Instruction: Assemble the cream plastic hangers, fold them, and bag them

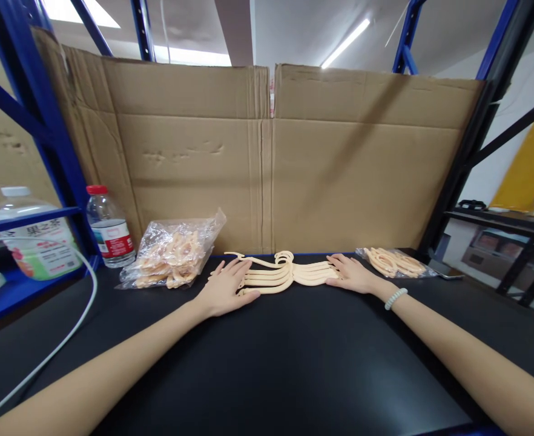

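A row of several cream plastic hangers (285,274) lies flat on the black tabletop (276,357), hooks pointing toward the cardboard. My left hand (226,289) rests flat on the left ends of the hangers, fingers stretched out. My right hand (354,274) lies flat on their right ends, fingers also extended, with a white bead bracelet (395,298) on the wrist. Neither hand grips anything.
A clear plastic bag of more cream hangers (172,253) sits at the left, another smaller bag (396,262) at the right. A water bottle (109,227) and a drink jug (33,239) stand by blue shelving. A white cable (74,327) crosses the left. A cardboard wall (267,157) backs the table.
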A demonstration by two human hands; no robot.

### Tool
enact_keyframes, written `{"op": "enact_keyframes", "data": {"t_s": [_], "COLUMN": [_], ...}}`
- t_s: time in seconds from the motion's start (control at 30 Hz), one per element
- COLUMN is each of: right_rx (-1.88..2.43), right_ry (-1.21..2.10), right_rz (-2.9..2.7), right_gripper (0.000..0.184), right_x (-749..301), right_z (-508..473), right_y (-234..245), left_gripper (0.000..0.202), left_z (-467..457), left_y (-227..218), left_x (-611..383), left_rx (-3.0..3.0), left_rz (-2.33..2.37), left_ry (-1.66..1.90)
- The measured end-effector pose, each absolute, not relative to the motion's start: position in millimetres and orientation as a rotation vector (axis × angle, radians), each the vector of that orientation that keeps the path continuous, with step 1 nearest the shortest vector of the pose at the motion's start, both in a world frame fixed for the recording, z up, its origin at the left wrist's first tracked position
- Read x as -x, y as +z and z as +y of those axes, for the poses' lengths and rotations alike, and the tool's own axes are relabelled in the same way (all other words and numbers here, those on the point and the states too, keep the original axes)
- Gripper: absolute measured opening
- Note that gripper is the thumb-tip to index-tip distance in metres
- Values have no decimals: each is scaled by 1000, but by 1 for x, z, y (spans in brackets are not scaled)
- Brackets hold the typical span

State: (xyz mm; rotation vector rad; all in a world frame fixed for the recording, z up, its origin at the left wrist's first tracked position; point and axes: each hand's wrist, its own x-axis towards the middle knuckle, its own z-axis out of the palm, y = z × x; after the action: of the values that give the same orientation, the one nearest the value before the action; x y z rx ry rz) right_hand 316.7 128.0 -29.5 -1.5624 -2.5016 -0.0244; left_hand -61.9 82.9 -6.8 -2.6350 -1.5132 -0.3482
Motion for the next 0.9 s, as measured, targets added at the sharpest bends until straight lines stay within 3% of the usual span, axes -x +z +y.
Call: {"op": "enact_keyframes", "data": {"t_s": [0.23, 0.9], "right_rx": [1546, 1510], "right_ry": [-84, -131], "right_rz": [-2466, -2477], "right_gripper": [84, 81], "right_x": [-316, -331], "right_z": [133, 139], "right_y": [-31, -35], "left_gripper": [91, 67], "left_z": [104, 107], "left_y": [-3, -11], "left_x": [70, 75], "left_rx": [2650, 2493], "left_rz": [-1548, -1502], "left_ry": [-198, -452]}}
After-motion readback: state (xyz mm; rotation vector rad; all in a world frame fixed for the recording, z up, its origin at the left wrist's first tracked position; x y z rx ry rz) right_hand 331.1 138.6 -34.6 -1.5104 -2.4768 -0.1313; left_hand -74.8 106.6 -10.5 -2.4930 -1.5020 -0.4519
